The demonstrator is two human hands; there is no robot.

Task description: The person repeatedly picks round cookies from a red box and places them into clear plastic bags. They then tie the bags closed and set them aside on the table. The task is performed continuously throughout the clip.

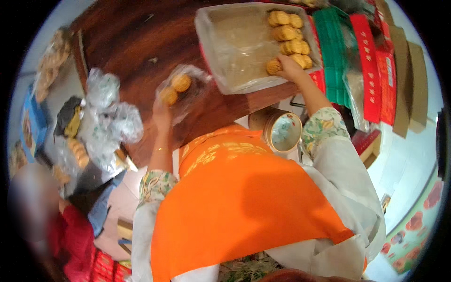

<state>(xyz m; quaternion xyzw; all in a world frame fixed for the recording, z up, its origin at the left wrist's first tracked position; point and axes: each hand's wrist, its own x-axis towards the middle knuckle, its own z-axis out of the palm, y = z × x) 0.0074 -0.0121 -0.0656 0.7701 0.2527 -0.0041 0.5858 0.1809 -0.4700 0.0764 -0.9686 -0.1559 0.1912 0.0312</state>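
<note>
A wide, pale plastic-lined tray (225, 51) lies on the dark wooden table, with rows of round golden mooncakes (287, 32) along its right side. My right hand (291, 69) reaches into the near right part of the tray, its fingers closed on a mooncake (273, 67). To the left, my left hand (162, 115) grips the near edge of a clear plastic bag (191, 96). Two mooncakes (181, 83) rest side by side on or in that plastic; which of the two I cannot tell. The fingertips of my left hand are partly hidden.
Right of the tray stand green plastic trays (331, 56) and red boxes (366, 66). A round tin-like container (283, 131) sits below the table's near edge. Crumpled clear bags (115, 120) lie at left. Another person in a red sleeve (75, 239) is at lower left.
</note>
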